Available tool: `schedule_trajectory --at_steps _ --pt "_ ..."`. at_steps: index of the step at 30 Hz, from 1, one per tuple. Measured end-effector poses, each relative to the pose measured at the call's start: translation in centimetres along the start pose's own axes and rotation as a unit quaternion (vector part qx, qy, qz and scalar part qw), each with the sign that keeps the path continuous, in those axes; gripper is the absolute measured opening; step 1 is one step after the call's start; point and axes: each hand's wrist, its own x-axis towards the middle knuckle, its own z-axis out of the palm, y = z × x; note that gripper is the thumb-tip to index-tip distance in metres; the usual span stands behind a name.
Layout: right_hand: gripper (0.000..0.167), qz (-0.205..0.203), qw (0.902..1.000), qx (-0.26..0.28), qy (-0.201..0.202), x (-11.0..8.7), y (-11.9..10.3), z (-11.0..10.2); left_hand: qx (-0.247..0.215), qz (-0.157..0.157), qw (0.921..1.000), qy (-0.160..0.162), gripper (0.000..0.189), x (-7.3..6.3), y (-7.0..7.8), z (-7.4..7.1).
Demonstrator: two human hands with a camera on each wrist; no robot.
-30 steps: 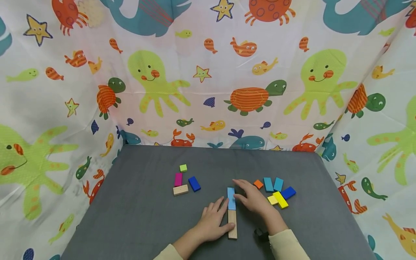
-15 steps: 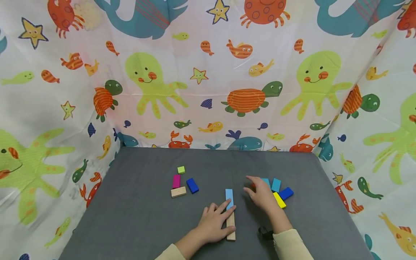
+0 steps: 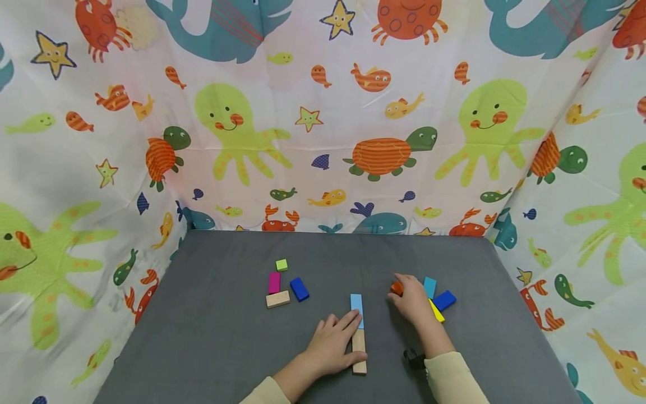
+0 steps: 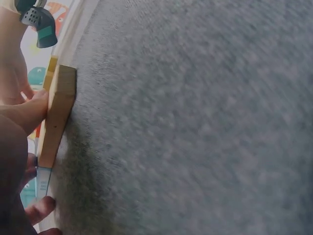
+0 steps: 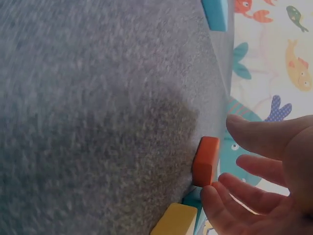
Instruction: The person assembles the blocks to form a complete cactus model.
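Observation:
My left hand (image 3: 330, 348) lies along the left side of a light blue block (image 3: 356, 303) and a long wooden block (image 3: 358, 365), which stand end to end. Its fingers touch the light blue block, and the thumb touches the wooden one. Over to the right, my right hand (image 3: 414, 300) is at an orange block (image 3: 397, 288). In the right wrist view, fingertips are at the lower end of the orange block (image 5: 206, 161), while the thumb stays apart from it. A yellow block (image 5: 177, 220) lies nearby. Part of the right-hand block group is hidden under the hand.
Beyond the right hand lie a teal block (image 3: 429, 287), a dark blue block (image 3: 444, 300) and a yellow block (image 3: 437, 311). At left sit a lime cube (image 3: 281, 265), magenta block (image 3: 274, 283), blue block (image 3: 299, 289) and short wooden block (image 3: 277, 299). A patterned curtain surrounds the grey table.
My right hand has left the light blue block and moved right to the orange block. The left hand stays at the blue and wooden blocks, its fingers shifting slightly.

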Motion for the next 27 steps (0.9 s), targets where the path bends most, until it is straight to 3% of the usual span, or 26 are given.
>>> schedule_trajectory --at_steps 8,12,16,27 --pt "0.055 0.008 0.9994 -0.033 -0.004 0.05 0.28 0.13 0.011 0.003 0.9999 0.009 0.084 -0.17 0.19 0.10" --pt "0.045 -0.009 0.9991 -0.041 0.005 -0.12 0.33 0.32 -0.009 0.006 0.9998 0.015 0.083 -0.36 0.07 0.10" --pt "0.042 -0.017 0.9989 -0.043 0.010 -0.16 0.23 0.55 -0.027 -0.006 0.9996 0.001 0.083 -0.45 0.17 -0.11" --pt "0.038 -0.005 0.9984 -0.056 0.007 -0.20 -0.27 0.82 0.000 -0.008 1.0000 -0.002 0.083 -0.49 0.42 -0.76"
